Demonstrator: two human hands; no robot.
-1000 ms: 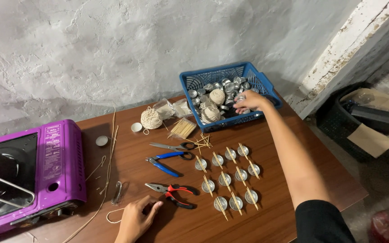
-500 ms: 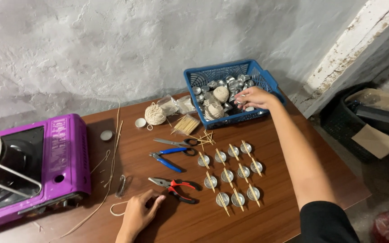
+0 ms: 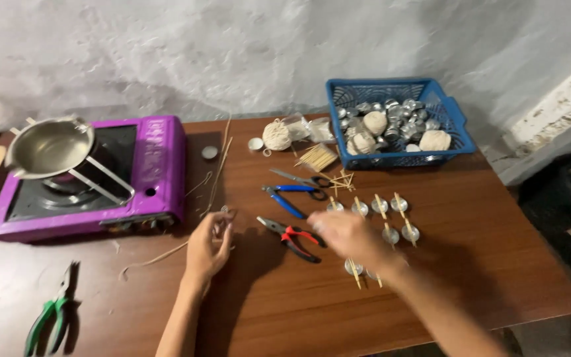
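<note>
My left hand [image 3: 207, 248] lies palm down on the brown table [image 3: 285, 311], fingers stretched over a thin pale string [image 3: 150, 261], fingertips next to a small metal clip [image 3: 226, 211]. My right hand [image 3: 346, 237] is blurred and hovers low over rows of small metal cups with wooden sticks [image 3: 391, 218], just right of the red-handled pliers [image 3: 292, 237]. Whether it holds anything is hidden by the blur. Blue-handled scissors [image 3: 292, 192] lie just beyond the pliers.
A blue basket [image 3: 460, 132] of metal cups and pale lumps stands at the back right. A purple stove [image 3: 160, 165] with a steel pot [image 3: 47, 145] is at the left. Green pliers [image 3: 51, 317] lie front left. A twine ball [image 3: 276, 135] and a stick bundle [image 3: 316, 157] sit mid-back.
My right hand has left the blue basket and come back toward me over the rows of cups. The view has swung left, showing more of the stove and the green pliers.
</note>
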